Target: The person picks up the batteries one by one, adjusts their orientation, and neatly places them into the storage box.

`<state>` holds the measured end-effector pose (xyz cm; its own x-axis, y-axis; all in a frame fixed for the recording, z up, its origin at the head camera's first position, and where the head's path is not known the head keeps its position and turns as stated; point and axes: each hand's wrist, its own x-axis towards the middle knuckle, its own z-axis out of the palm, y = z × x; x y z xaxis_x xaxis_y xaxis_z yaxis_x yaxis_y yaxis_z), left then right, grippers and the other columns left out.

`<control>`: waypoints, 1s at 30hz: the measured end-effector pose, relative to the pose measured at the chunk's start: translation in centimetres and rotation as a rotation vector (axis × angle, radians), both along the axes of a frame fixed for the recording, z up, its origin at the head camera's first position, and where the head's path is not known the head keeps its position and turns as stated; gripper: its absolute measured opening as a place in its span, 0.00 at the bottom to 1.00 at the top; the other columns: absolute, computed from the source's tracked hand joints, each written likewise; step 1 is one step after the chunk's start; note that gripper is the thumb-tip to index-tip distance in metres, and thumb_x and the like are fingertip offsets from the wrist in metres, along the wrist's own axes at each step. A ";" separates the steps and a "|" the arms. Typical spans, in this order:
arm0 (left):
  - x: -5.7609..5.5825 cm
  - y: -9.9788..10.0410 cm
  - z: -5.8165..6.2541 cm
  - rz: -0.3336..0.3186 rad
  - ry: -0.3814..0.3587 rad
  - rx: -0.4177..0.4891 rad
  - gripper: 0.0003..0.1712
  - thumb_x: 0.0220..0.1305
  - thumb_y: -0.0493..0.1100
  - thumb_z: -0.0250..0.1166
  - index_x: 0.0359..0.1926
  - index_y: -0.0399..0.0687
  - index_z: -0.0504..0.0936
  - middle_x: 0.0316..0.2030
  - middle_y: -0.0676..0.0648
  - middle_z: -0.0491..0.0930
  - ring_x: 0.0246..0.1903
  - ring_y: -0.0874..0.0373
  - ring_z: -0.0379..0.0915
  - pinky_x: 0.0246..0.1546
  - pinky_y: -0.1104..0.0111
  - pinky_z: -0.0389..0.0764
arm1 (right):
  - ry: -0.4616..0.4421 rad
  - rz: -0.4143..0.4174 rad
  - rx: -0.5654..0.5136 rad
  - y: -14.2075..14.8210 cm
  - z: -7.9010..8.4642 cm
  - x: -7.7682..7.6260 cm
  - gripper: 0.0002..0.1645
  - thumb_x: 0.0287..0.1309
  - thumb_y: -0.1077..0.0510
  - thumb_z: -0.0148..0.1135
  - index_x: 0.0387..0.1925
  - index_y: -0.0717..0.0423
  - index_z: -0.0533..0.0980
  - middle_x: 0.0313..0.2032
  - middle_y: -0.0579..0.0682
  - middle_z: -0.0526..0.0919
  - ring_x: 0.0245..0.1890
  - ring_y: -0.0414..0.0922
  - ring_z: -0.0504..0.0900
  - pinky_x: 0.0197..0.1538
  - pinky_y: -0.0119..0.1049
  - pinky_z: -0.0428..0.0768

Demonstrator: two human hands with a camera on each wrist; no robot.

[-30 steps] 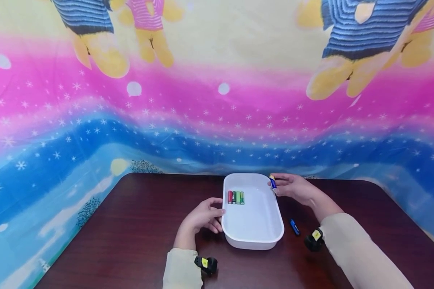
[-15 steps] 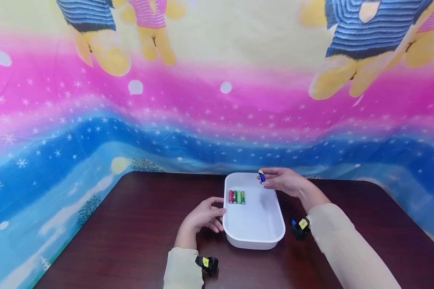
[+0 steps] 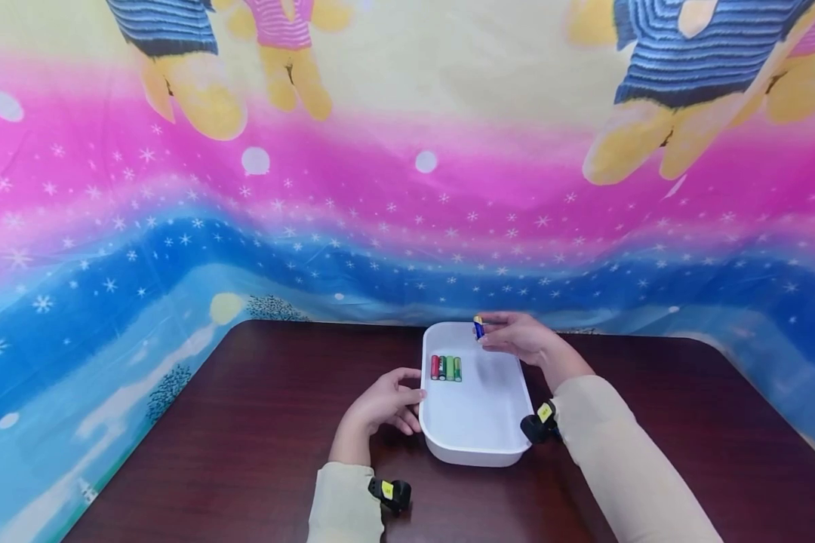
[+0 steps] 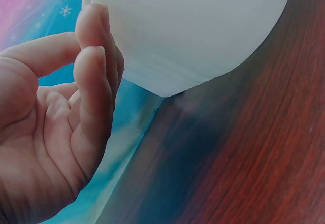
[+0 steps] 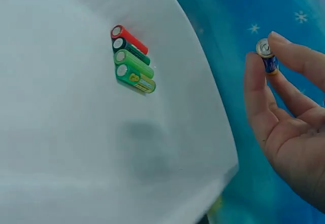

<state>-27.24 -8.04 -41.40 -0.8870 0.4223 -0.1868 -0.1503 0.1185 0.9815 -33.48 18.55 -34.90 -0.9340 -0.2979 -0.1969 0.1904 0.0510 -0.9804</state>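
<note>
My left hand holds the left side of a white plastic tray, its thumb at the rim and its other fingers against the outer wall. In the left wrist view those bent fingers meet the tray's side. Over the far right part of the tray, my right hand pinches a blue battery with a gold end between thumb and fingertips. Inside the tray lie several batteries side by side: a red battery, a dark green battery and light green ones.
The tray stands on a dark brown wooden table. Behind the table hangs a printed cloth with snowflakes and cartoon figures. My right sleeve and its black wrist camera pass by the tray's near right corner.
My right hand has carried the blue battery leftward from the tray's right rim to above its far part. The right forearm now hides another blue battery on the table. My left hand stays put.
</note>
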 end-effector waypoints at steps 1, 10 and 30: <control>0.0 0.0 0.0 0.001 -0.003 0.002 0.27 0.65 0.38 0.57 0.62 0.37 0.60 0.24 0.40 0.78 0.14 0.56 0.76 0.17 0.66 0.81 | -0.007 -0.013 -0.005 -0.1 -0.2 -0.1 0.42 0.50 0.75 0.61 0.66 0.66 0.57 0.56 0.67 0.65 0.54 0.57 0.73 0.59 0.49 0.69; -0.1 -0.1 -0.1 0.002 0.001 0.007 0.27 0.65 0.38 0.57 0.62 0.36 0.60 0.22 0.42 0.77 0.14 0.56 0.76 0.17 0.66 0.80 | -0.019 -0.052 0.011 -1.1 -1.7 -0.6 0.40 0.49 0.75 0.61 0.65 0.68 0.58 0.56 0.68 0.66 0.48 0.55 0.77 0.54 0.45 0.75; 0.1 0.1 0.1 0.007 -0.001 -0.003 0.26 0.65 0.38 0.57 0.61 0.38 0.61 0.22 0.42 0.77 0.14 0.56 0.76 0.17 0.66 0.81 | 0.000 -0.102 0.206 -2.5 -3.7 -1.2 0.34 0.49 0.74 0.62 0.60 0.65 0.66 0.51 0.63 0.73 0.41 0.49 0.79 0.49 0.44 0.78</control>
